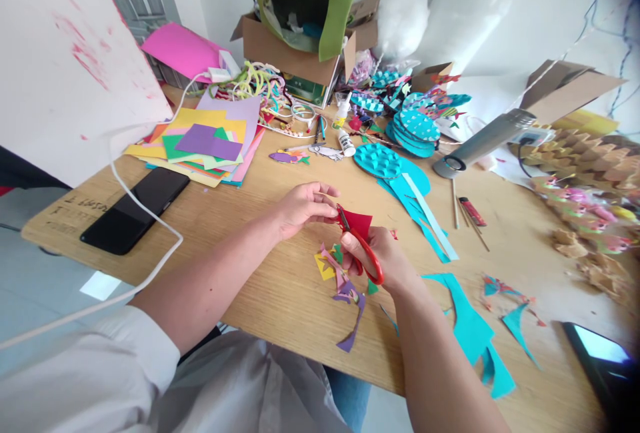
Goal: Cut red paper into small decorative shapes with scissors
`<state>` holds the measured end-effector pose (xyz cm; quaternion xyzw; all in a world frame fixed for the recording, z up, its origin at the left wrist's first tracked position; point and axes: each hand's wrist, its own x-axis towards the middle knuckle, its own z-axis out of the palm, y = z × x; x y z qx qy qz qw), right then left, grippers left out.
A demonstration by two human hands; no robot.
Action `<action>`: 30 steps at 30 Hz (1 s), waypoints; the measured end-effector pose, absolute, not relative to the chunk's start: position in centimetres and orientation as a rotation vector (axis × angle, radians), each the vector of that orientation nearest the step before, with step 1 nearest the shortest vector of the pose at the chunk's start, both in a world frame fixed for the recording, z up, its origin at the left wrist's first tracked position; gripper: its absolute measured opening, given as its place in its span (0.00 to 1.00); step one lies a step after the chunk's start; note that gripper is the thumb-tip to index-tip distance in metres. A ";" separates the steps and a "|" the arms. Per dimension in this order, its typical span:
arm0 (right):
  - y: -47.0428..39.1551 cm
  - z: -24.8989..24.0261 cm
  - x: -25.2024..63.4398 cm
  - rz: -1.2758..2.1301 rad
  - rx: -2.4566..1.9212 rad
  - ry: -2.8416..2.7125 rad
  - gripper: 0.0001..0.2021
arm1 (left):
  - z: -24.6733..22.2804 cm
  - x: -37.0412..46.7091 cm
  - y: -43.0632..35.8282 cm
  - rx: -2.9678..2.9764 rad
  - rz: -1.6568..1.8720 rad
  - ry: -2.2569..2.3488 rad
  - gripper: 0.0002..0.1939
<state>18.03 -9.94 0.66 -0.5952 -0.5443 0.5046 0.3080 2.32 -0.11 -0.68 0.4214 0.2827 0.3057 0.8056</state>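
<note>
Red-handled scissors (372, 257), in the head view, sit in the person's right grip (389, 254), thumb and fingers closed round the handles. Red paper (362, 221) is at the blades, between the 2 hands, just beyond the right grip; the left grip (300, 211) pinches its left end. Coloured paper scraps (326, 267) lie just below on the wooden tabletop (280, 289).

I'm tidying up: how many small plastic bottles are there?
2: the nearer bottle, right of the purple paper fish, and the farther bottle just behind it. Others may be hidden.
</note>
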 end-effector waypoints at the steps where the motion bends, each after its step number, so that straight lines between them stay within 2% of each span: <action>1: -9.9 0.7 18.0 1.329 -1.581 -1.435 0.25 | -0.7 2.3 -0.1 0.903 0.654 0.603 0.17; 18: -10.2 1.5 18.7 1.390 -1.553 -1.525 0.26 | -1.1 2.5 0.4 0.954 0.821 0.803 0.14; 30: -10.1 1.4 18.5 1.430 -1.642 -1.414 0.26 | -1.1 2.6 0.1 1.059 0.749 0.738 0.14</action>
